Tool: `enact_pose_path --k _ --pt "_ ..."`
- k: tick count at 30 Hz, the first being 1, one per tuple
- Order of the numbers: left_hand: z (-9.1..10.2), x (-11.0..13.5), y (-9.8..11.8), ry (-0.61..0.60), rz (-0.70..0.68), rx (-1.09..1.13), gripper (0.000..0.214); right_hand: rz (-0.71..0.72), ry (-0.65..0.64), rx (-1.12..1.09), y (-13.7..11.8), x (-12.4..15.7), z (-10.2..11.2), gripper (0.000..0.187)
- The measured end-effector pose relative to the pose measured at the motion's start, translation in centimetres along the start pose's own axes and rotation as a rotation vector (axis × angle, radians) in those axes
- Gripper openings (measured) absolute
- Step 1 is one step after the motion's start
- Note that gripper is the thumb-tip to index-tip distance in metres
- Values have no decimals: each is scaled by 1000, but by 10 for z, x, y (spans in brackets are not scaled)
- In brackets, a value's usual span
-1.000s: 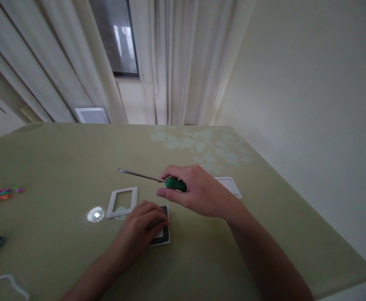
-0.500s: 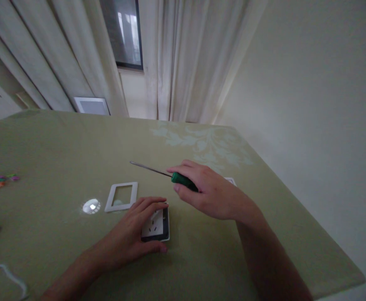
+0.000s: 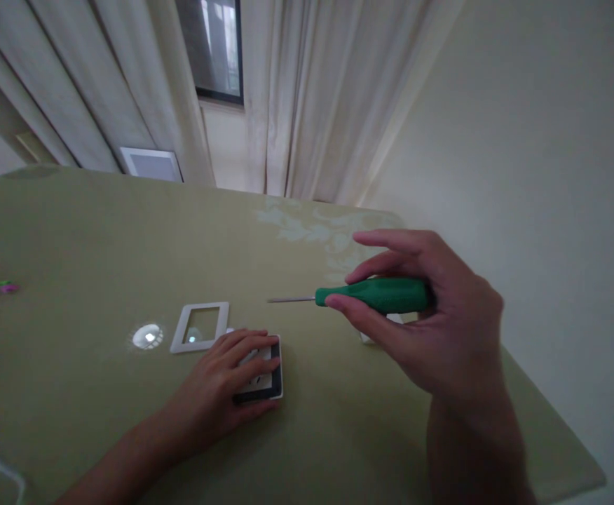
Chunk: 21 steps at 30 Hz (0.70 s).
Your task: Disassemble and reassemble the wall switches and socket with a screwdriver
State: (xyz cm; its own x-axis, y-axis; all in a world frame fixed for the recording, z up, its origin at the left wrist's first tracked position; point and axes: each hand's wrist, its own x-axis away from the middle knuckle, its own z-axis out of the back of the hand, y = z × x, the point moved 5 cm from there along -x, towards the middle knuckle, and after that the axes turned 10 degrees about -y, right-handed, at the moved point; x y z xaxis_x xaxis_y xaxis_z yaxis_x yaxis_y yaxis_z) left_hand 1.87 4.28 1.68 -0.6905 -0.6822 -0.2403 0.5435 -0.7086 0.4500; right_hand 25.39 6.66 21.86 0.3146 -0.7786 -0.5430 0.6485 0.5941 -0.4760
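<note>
Wall socket (image 3: 277, 379) face up under the left hand (image 3: 217, 379), which grasps it, thumb along the near edge, fingers across the face; the right hand (image 3: 444, 337) grips a green-handled screwdriver (image 3: 385, 294), tip apart from the socket. Good handling would keep the socket flat and left fingers clear of the tip. A white frame (image 3: 181, 328) lies just beyond the left hand.

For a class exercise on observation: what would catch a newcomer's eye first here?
Probably the green screwdriver in the right hand, its shaft pointing left. Next, the left hand lying over a white-edged socket at lower centre; a white frame lies just beyond that hand.
</note>
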Motion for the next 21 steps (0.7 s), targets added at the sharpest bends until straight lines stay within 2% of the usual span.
enact_pose_path --k 4,8,12,16,21 --pt "4 -3 2 9 -14 17 42 -1 49 -115 0 0 -3 43" --pt "4 -3 2 -18 5 35 47 -11 16 -103 1 -1 -9 34" --pt "4 -2 -1 -28 64 63 62 8 -91 -94 3 -4 -29 29" --pt "4 -3 -2 -31 72 55 62 -1 -233 -124 9 -7 -55 27" --pt "5 -5 0 -44 66 44 63 -31 -281 -170 14 -7 -69 26"
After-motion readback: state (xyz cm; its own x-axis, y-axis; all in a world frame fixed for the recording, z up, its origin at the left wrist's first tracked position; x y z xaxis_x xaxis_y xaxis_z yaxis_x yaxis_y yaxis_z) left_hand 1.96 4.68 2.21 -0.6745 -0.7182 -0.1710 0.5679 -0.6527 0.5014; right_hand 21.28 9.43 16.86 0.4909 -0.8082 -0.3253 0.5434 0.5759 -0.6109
